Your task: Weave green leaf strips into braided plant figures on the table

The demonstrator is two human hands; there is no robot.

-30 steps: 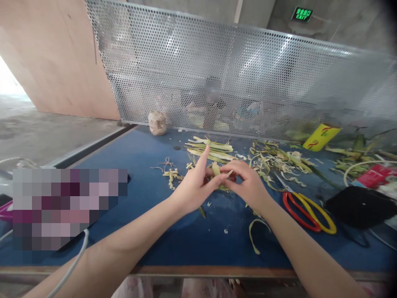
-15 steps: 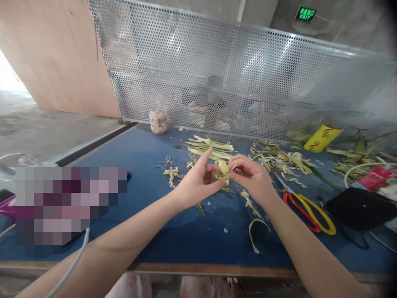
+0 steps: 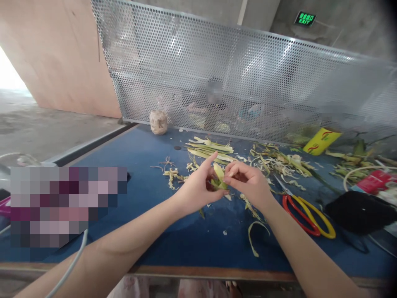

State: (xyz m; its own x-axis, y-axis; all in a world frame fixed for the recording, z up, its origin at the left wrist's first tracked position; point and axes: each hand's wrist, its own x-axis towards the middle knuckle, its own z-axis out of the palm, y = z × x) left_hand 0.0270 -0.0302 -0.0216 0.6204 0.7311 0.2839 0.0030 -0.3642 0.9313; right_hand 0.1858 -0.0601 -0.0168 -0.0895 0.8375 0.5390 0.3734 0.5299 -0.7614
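Observation:
Over the middle of the blue table, my left hand [image 3: 198, 186] is closed around a folded pale yellow-green leaf strip [image 3: 218, 170], its thumb below and one finger pointing up. My right hand [image 3: 252, 182] meets it from the right, thumb and forefinger pinched together at the strip's edge; whether a thin end lies between those fingertips is hard to see. Just beyond the hands lie several long, flat leaf strips [image 3: 209, 148]. Thin curled leaf scraps [image 3: 252, 207] are scattered beneath and beside the right hand. Part of the folded piece is hidden by my left fingers.
Scissors with red and yellow handles [image 3: 310, 215] lie right of my right forearm, near a black pouch [image 3: 359, 211]. Behind are a scrap heap [image 3: 285, 161], a yellow packet [image 3: 322, 140] and a tan wrapped roll [image 3: 158, 122]. A perforated metal screen [image 3: 186, 62] borders the far edge.
The folded leaf strip has turned more upright in my left hand. My right fingers have shifted slightly left and down along it, and the thin end that stuck out toward them no longer shows.

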